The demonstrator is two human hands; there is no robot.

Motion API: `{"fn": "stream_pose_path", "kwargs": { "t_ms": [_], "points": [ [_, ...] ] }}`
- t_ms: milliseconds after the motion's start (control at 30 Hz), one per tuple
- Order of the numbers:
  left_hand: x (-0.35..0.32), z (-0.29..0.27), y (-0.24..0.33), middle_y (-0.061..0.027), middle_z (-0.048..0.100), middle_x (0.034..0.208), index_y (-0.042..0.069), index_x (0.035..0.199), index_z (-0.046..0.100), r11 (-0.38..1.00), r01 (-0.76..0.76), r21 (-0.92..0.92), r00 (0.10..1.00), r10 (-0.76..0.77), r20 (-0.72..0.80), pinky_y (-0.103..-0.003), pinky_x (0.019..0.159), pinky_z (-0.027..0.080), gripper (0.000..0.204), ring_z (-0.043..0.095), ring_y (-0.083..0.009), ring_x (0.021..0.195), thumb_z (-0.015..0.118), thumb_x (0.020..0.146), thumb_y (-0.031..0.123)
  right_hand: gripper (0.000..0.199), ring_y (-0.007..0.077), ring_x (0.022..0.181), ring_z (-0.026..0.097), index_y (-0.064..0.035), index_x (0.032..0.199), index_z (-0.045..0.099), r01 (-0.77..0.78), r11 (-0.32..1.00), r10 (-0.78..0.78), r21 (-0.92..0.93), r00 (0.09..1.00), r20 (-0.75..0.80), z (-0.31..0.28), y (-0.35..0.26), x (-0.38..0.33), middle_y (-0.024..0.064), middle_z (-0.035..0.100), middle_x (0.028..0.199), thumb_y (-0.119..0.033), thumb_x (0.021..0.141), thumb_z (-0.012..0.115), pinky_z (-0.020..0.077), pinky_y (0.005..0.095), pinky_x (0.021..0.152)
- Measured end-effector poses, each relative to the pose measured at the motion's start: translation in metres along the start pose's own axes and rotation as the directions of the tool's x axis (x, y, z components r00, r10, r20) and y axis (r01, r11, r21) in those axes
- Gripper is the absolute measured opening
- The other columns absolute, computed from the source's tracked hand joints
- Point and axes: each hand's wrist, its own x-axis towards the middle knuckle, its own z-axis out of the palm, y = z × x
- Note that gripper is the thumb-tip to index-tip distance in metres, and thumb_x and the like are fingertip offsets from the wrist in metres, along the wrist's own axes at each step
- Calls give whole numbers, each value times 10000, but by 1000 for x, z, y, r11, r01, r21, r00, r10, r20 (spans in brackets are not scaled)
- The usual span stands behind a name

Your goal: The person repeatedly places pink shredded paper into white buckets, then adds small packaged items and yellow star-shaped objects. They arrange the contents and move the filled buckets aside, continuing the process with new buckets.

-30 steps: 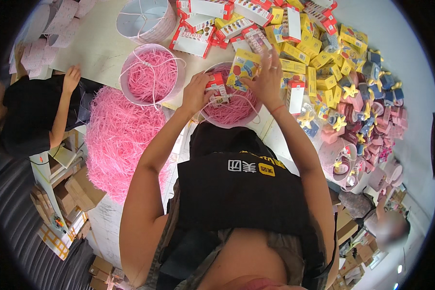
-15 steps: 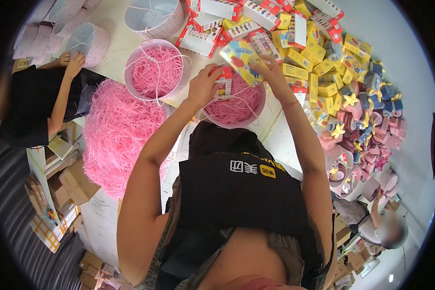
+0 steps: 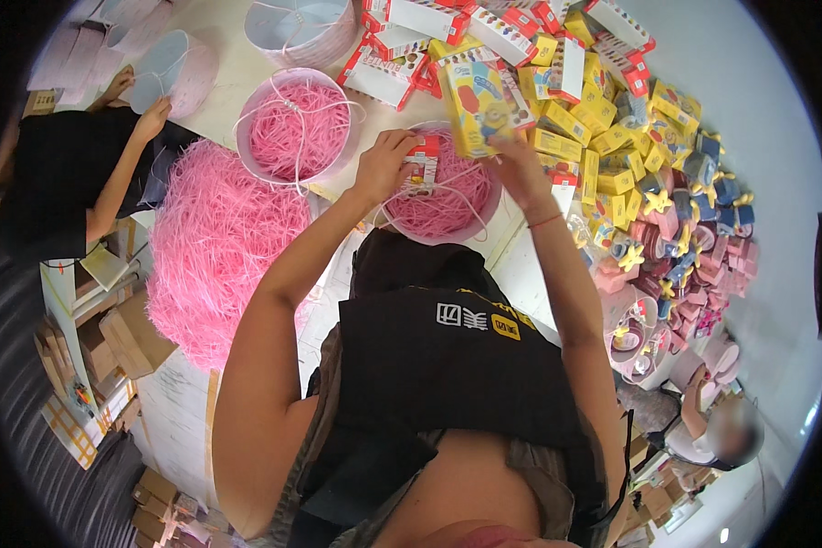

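A round pink bucket [image 3: 495,203] with a white rope handle stands in front of me, filled with pink paper shreds [image 3: 443,210]. At its left rim my left hand [image 3: 384,166] is closed on a small red and white box [image 3: 422,166], which sits against the shreds inside. My right hand [image 3: 521,172] grips the lower end of a yellow box [image 3: 480,108] with cartoon print, held nearly upright over the bucket's far right rim. The handle's rope crosses the shreds below both hands.
Left of it is another shred-filled bucket [image 3: 349,146], beyond a big heap of pink shreds [image 3: 224,265]. Red and white boxes [image 3: 381,75] and yellow boxes [image 3: 598,105] are piled far right, beside starfish-trimmed items [image 3: 656,201]. A co-worker's hands [image 3: 153,119] touch a bucket at far left.
The yellow box has turned from slanted to nearly upright, and my right hand has come slightly lower. My left hand keeps its place with the red box. The co-worker's hands have shifted.
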Motion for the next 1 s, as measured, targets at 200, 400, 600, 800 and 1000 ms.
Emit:
{"fn": "stream_pose_path", "kwargs": {
  "t_ms": [200,400,600,800,1000],
  "points": [
    [2,2,-2,-61,571,1227,121,1197,582,997,60,49,998,-60,17,-397,891,514,506,531,-296,1170,762,725,136,644,253,970,670,-4,1352,425,321,439,-171,-839,947,273,0,44,16,147,678,1090,-275,855,733,512,373,875],
    [1,0,-5,-60,562,1231,117,1199,569,999,53,1,998,-53,37,-403,896,513,503,521,-294,1185,756,733,119,709,353,916,686,-8,1360,375,224,233,-215,-946,961,174,-15,54,-8,206,684,1047,-338,838,723,539,426,770],
    [-3,3,-9,-55,547,1236,120,1200,557,998,48,-36,997,-45,65,-401,893,518,508,513,-286,1196,755,733,97,669,397,917,685,-39,1304,404,-142,26,-73,-990,987,-143,-6,67,-16,204,700,958,-389,822,707,540,484,765],
    [1,1,-3,-68,547,1236,119,1200,558,999,37,-6,996,-36,84,-405,885,521,507,517,-295,1189,761,736,101,461,389,823,690,25,937,613,-58,-54,118,-997,991,-64,-17,79,-1,204,705,861,-428,856,643,547,468,726],
    [8,3,-2,-113,577,1218,109,1198,582,1000,-15,12,999,15,38,-416,929,484,508,535,-339,1155,777,728,94,383,348,999,647,-93,1080,668,112,-36,-334,-993,935,117,-3,26,-6,151,687,1017,-342,796,730,535,421,792]
  ]
}}
